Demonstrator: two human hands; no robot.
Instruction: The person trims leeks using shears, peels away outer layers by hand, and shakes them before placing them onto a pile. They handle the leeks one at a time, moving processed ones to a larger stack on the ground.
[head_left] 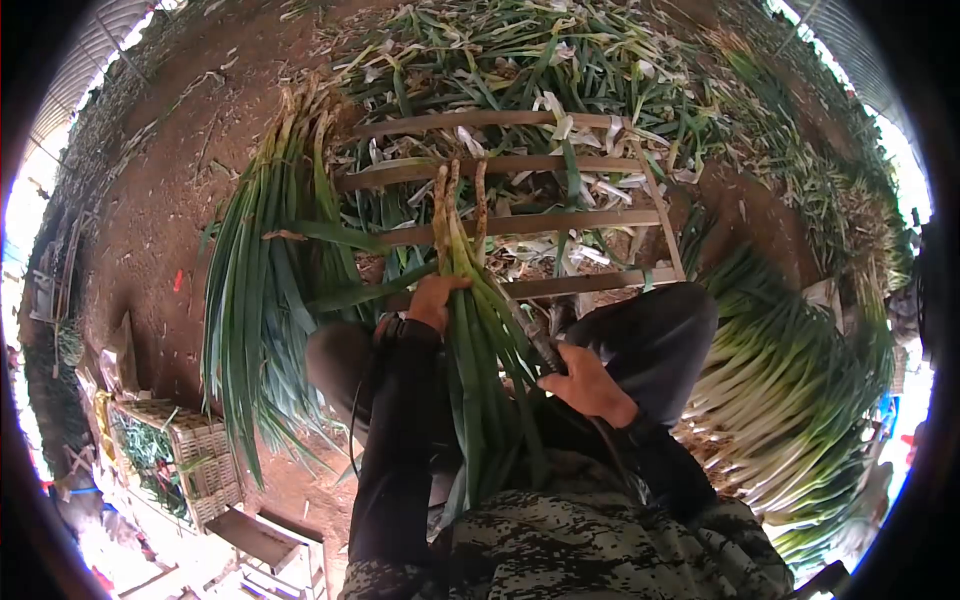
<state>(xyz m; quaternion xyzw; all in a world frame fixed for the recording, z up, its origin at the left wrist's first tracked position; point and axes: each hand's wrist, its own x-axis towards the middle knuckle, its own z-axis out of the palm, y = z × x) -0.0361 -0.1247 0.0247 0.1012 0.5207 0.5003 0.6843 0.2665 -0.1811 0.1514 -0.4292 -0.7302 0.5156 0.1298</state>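
Note:
In the middle of the head view, my left hand (432,303) is closed around a few leeks (462,250). Their brown, soil-covered root ends point away from me over a slatted wooden frame (520,222), and their long green leaves hang down between my knees. My right hand (590,388) grips a thin dark tube-like rod (535,335), whose far end slants up and left beside the leeks. A brown hose-like length (610,445) shows below that hand. Left of my hands, a large bundle of untrimmed leeks (265,240) leans with its roots at the top.
A heap of leek leaves and peelings (490,60) lies beyond the frame. Pale-stemmed leeks (770,400) are stacked in a row at my right. A woven crate (205,460) holding greens and a small wooden stool (265,540) stand at lower left. Bare soil (150,230) lies at left.

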